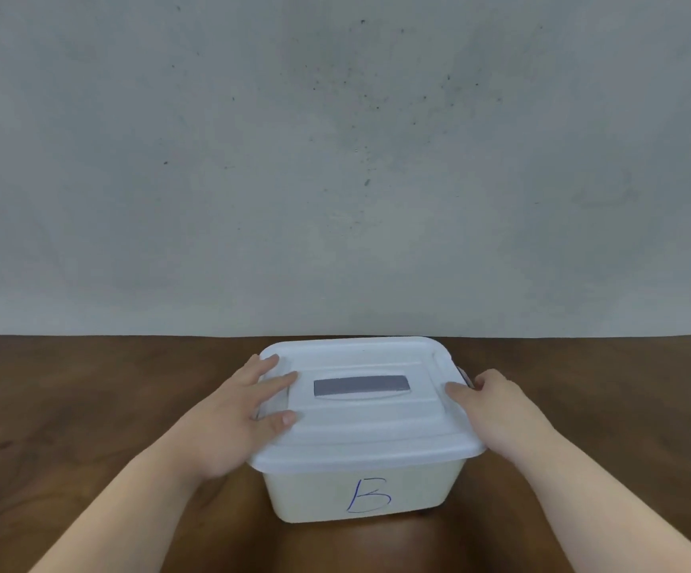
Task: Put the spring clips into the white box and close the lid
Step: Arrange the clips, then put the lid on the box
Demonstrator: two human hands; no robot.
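While the grey wall (335,159) fills the upper view, the brown wooden table (87,386) carries the white box (360,490), marked with a blue "B" (368,495), at its centre near the far edge. Its lid (376,423) sits on top, grey handle (362,385) flat. Left hand (248,411) lies open on the lid's left side; right hand (496,407) cups the right edge at a grey latch (464,376), fingers curled, grip uncertain.
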